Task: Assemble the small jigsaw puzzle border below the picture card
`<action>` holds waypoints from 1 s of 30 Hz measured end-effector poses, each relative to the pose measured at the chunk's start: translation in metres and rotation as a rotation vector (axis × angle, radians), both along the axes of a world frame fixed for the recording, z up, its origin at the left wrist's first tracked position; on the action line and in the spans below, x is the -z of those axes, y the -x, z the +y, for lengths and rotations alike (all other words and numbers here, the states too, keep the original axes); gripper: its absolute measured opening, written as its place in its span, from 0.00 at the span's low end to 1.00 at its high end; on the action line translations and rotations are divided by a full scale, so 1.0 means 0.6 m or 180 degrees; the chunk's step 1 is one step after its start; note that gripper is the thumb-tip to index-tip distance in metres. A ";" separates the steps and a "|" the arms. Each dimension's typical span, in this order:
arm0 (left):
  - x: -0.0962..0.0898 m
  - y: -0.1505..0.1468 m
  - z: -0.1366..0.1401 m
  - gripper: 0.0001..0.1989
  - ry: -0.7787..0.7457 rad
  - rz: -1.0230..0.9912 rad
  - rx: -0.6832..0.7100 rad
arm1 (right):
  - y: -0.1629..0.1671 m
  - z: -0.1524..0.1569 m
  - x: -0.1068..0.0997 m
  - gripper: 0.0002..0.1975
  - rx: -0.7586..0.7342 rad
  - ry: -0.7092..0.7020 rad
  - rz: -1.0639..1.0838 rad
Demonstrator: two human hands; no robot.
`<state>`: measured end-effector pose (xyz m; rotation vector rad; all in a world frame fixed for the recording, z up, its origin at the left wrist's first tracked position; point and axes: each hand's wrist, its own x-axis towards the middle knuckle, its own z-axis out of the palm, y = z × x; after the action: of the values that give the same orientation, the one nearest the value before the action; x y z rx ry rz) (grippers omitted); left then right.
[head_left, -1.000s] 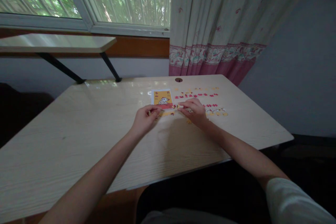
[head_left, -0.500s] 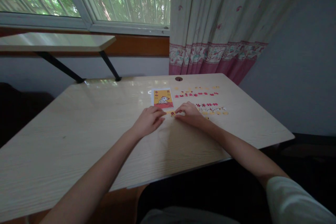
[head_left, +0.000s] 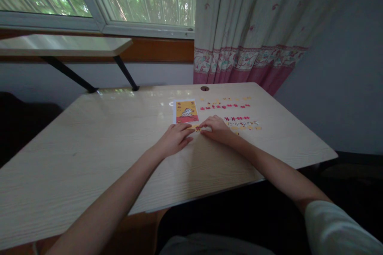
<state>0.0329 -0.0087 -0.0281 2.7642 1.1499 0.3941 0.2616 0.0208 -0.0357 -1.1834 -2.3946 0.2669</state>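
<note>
A few joined yellow jigsaw puzzle pieces (head_left: pixel 198 128) with a dark red figure lie on the table between my hands. My left hand (head_left: pixel 175 140) rests at their left end, fingers stretched forward and partly covering them, the thumb held apart. From the other side, my right hand (head_left: pixel 217 129) pinches the right edge of the yellow pieces between thumb and forefinger. Just beyond the fingers lies a picture card (head_left: pixel 186 111), showing a white animal on yellow and red. How far the joined strip runs under my left fingers is hidden.
Red puzzle pieces (head_left: pixel 224 107) lie in a row right of the card, with yellow ones behind. Nearer rows of red, white and yellow pieces (head_left: pixel 245 128) lie beyond my right hand. A raised shelf (head_left: pixel 66 46) stands over the table (head_left: pixel 104 147) at back left.
My left hand has shifted slightly right, closer to my right hand and further over the yellow pieces. My right hand has hardly moved. The camera view has shifted slightly.
</note>
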 end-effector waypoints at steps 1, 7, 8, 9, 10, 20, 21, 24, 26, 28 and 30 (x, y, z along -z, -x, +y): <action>0.000 0.000 0.000 0.17 -0.0009 0.0002 -0.0006 | 0.001 -0.001 -0.001 0.07 -0.0011 0.0000 -0.0009; 0.002 0.000 -0.001 0.17 -0.0069 0.0033 -0.0029 | 0.005 -0.005 -0.007 0.06 -0.0010 -0.0009 -0.0028; 0.002 -0.001 -0.001 0.17 -0.0070 0.0037 -0.0025 | 0.005 -0.005 -0.007 0.06 -0.0014 -0.0016 -0.0028; 0.002 -0.001 -0.001 0.17 -0.0064 0.0043 -0.0027 | 0.005 -0.005 -0.007 0.06 -0.0018 -0.0023 -0.0024; 0.002 -0.001 -0.001 0.17 -0.0055 0.0050 -0.0030 | 0.005 -0.005 -0.006 0.05 -0.0019 -0.0037 -0.0010; 0.000 -0.003 -0.001 0.17 -0.0045 0.0061 -0.0042 | 0.004 -0.003 0.004 0.05 0.0038 -0.0189 0.0003; 0.000 -0.003 -0.001 0.17 -0.0045 0.0057 -0.0045 | 0.004 -0.003 0.004 0.05 0.0030 -0.0182 -0.0002; -0.001 -0.003 -0.001 0.17 -0.0043 0.0057 -0.0055 | 0.003 -0.004 0.004 0.06 -0.0013 -0.0211 0.0045; -0.002 -0.003 -0.002 0.17 -0.0034 0.0061 -0.0058 | 0.003 -0.003 0.004 0.07 -0.0058 -0.0227 0.0070; -0.003 -0.003 -0.002 0.17 -0.0013 0.0070 -0.0057 | 0.002 -0.001 0.002 0.08 -0.0170 -0.0160 0.0023; -0.004 -0.003 -0.003 0.18 0.0002 0.0086 -0.0061 | 0.003 0.001 0.001 0.08 -0.0278 -0.0049 -0.0057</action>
<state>0.0349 -0.0103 -0.0256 2.7684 1.1830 0.3597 0.2601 0.0214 -0.0364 -1.0805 -2.4629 0.2661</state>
